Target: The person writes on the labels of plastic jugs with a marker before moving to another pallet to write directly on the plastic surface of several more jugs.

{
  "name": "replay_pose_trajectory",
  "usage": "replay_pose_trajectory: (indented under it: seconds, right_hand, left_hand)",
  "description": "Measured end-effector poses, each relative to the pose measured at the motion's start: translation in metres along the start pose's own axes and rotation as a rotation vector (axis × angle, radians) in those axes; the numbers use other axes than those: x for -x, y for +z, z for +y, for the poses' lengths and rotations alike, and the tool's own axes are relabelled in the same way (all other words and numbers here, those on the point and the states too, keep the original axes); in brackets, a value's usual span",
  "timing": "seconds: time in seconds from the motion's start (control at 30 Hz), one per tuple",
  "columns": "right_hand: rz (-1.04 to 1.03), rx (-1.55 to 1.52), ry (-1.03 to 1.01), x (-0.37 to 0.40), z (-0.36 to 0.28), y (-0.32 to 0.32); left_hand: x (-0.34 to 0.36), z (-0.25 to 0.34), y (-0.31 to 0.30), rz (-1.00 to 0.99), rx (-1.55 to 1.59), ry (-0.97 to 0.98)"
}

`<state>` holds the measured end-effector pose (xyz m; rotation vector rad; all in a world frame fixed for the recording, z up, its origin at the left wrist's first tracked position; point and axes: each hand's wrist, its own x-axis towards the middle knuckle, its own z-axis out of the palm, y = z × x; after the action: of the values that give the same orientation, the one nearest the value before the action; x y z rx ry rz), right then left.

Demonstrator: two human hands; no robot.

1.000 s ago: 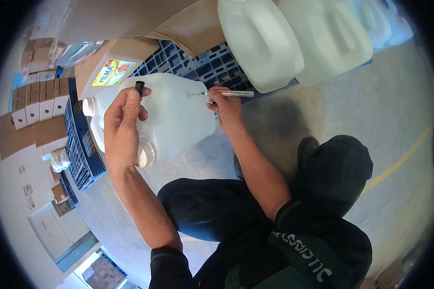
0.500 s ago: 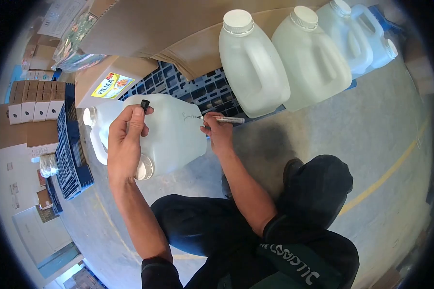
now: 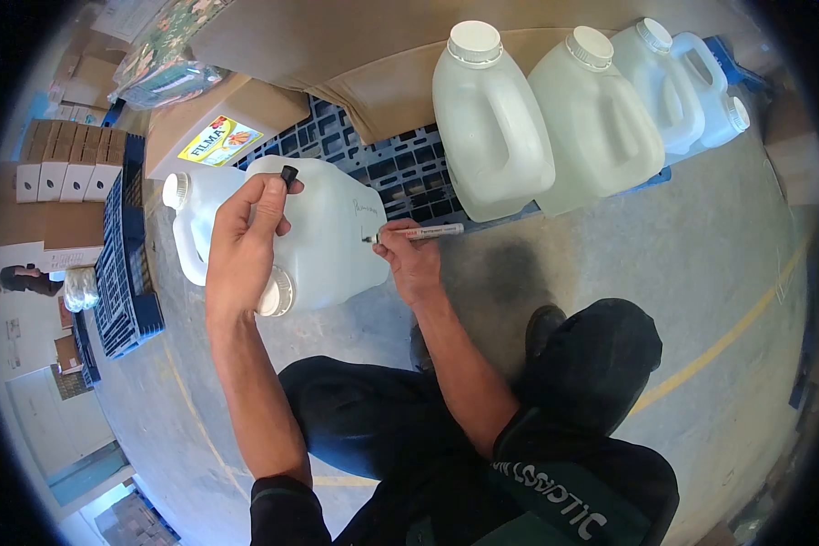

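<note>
A translucent white plastic jerrycan (image 3: 332, 246) with a white screw cap (image 3: 278, 293) is in front of me. Handwriting shows on its side, with a fresh short stroke below the first word. My right hand (image 3: 409, 264) grips a permanent marker (image 3: 432, 232), its tip at the jerrycan's surface. Between the thumb and fingers of my left hand (image 3: 246, 241) is the black marker cap (image 3: 288, 175); this hand is over the jerrycan's left part. Just beyond it stands another jerrycan (image 3: 189, 241), partly hidden by that hand.
Several more jerrycans, one of them a tall white jug (image 3: 487, 127), line the upper right beside a blue plastic pallet (image 3: 400, 173). A carton with a FILMA label (image 3: 218, 141) sits at upper left. Another person (image 3: 29, 280) is far off at left.
The marker tip has moved from the end of the first written word to a spot below it, where a new stroke shows. A distant person has come into view at left.
</note>
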<state>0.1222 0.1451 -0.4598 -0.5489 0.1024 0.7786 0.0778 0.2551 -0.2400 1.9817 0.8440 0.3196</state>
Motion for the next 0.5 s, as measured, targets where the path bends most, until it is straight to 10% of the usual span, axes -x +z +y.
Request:
replay_pose_trajectory:
  seconds: [0.5]
  right_hand:
    - [0.094,-0.036,0.025,-0.0016,0.0049,-0.0056]
  left_hand:
    - [-0.0001,-0.0006,-0.0014,-0.014,0.010,-0.008]
